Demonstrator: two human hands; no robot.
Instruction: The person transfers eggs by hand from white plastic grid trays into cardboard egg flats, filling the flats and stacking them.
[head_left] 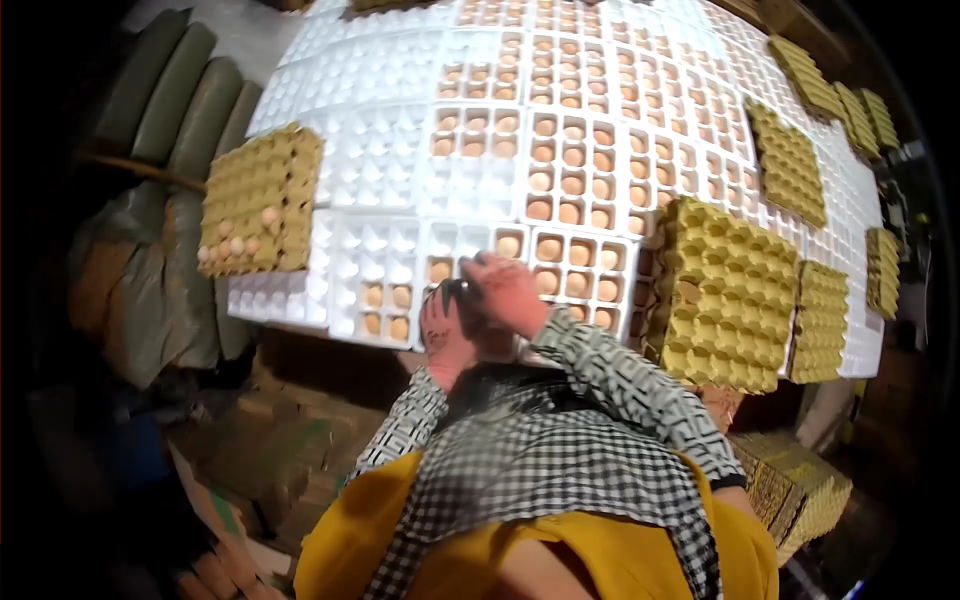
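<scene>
My left hand [447,335] and my right hand [507,292] are close together over a white foam tray near the table's front edge. Both wear pinkish gloves, and their fingers curl in around a small dark object [461,287] that I cannot make out. An egg [440,269] lies in the tray just above my left hand, and another egg [508,243] sits above my right hand. The tray to the right [628,262] holds several brown eggs. In the tray to the left [375,232], several eggs fill the lower right cups and the upper cups are bare.
A stack of yellow pulp trays [728,295] stands at the right, with more trays [787,165] beyond. At the left, a brown pulp tray stack [262,190] carries several eggs. Green sacks [178,100] lie past the left edge. Cardboard [270,455] lies below the table.
</scene>
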